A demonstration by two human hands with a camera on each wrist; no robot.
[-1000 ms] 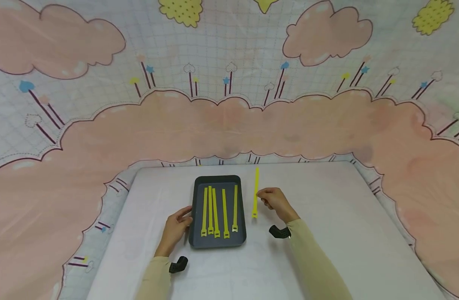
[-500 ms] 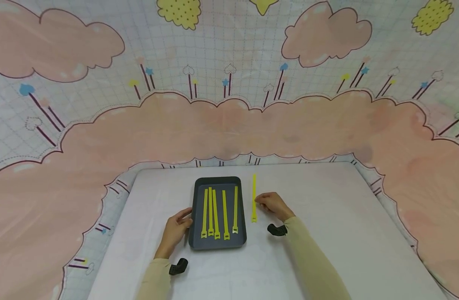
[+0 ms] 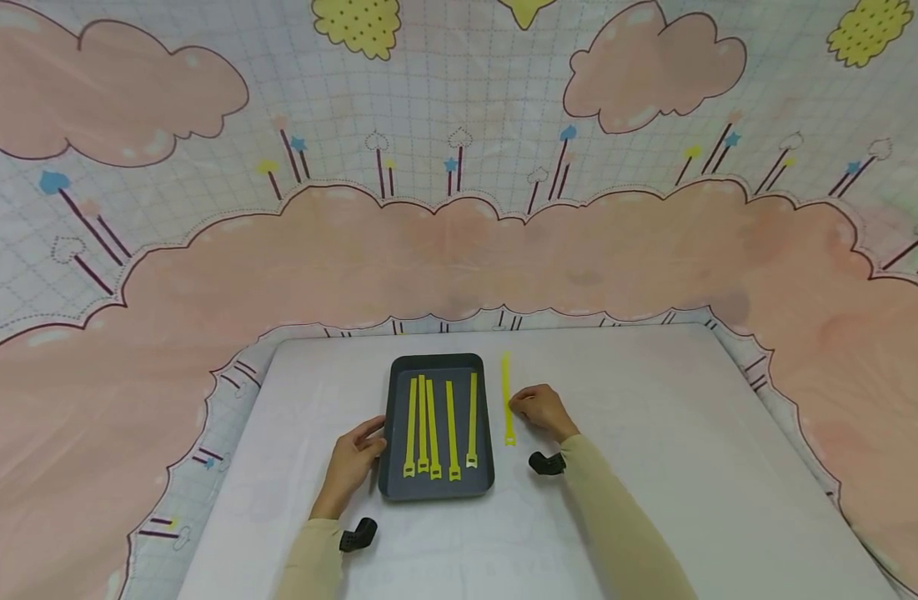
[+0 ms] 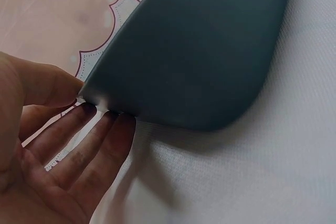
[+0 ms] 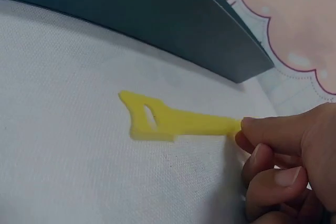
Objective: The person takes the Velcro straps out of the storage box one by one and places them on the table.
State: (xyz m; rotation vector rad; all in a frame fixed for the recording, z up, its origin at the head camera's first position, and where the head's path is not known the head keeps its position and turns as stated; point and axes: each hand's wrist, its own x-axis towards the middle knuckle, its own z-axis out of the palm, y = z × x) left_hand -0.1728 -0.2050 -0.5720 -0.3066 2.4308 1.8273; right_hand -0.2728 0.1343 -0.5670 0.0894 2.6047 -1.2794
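A yellow hook-and-loop cable tie [image 3: 508, 425] lies lengthwise beside the tray's right side, its slotted head toward the person. My right hand [image 3: 544, 410] pinches its strap between thumb and fingertips. The right wrist view shows the slotted head of the cable tie [image 5: 173, 121] low over the white cloth, with the other end hidden behind the fingers. At the left edge of the dark grey tray [image 3: 436, 492], my left hand [image 3: 351, 462] holds the rim, thumb on one side and fingertips against the other. Several similar yellow ties [image 3: 451, 433] lie side by side inside the tray.
A white cloth covers the table [image 3: 691, 450]. Behind it hangs a patterned backdrop [image 3: 459, 250] with clouds and stars. A black wrist mount [image 3: 358, 535] sits at the left wrist, another black mount [image 3: 546, 463] at the right.
The right hand has drawn the pinched cable tie slightly left and toward the person, closer to the tray. Left hand and tray have stayed in place.
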